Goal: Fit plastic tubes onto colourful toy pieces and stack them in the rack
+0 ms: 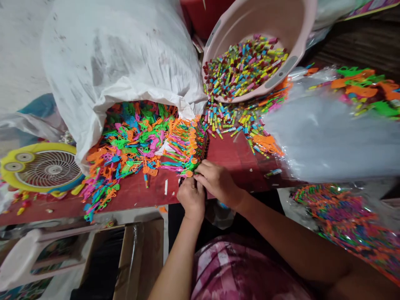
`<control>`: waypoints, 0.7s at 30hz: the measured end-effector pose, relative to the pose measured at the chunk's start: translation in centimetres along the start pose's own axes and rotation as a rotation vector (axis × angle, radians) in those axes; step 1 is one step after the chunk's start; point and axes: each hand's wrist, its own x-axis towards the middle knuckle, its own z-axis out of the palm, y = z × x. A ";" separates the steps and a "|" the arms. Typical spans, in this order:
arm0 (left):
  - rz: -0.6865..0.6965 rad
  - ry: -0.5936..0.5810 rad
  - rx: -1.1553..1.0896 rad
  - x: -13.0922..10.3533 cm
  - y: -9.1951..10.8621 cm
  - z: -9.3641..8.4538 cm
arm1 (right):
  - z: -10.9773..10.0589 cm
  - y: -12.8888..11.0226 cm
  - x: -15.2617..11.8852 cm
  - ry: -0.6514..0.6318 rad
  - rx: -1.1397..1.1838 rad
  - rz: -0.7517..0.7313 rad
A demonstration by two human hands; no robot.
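My left hand (191, 195) and my right hand (216, 180) meet at the near end of a row of colourful plastic pieces (186, 146), by the table's front edge. Both hands have their fingers curled together; what they pinch is too small to make out. Orange round discs line the right side of the row. To its left, a heap of loose green, pink, orange and blue plastic pieces (134, 137) spills from a large white sack (125, 50). Small multicoloured tubes (221, 118) lie beyond the row, to the right.
A pink basin (300, 37) of small tubes is tilted at the back right. Clear plastic bags (337, 137) cover the right side. A yellow fan (40, 166) lies left on the red table (231, 154). A pale stool (21, 258) and cardboard box (153, 250) are below.
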 end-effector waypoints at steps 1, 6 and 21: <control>-0.005 -0.014 0.008 0.1 0.0 -0.1 | 0.1 0.0 -0.1 0.008 0.028 0.022; -0.016 -0.045 0.031 0.4 0.1 -0.2 | 0.1 0.4 -1.0 0.060 0.177 0.099; -0.045 -0.055 0.053 0.5 0.9 -0.3 | -1.2 1.5 0.5 0.074 0.027 0.080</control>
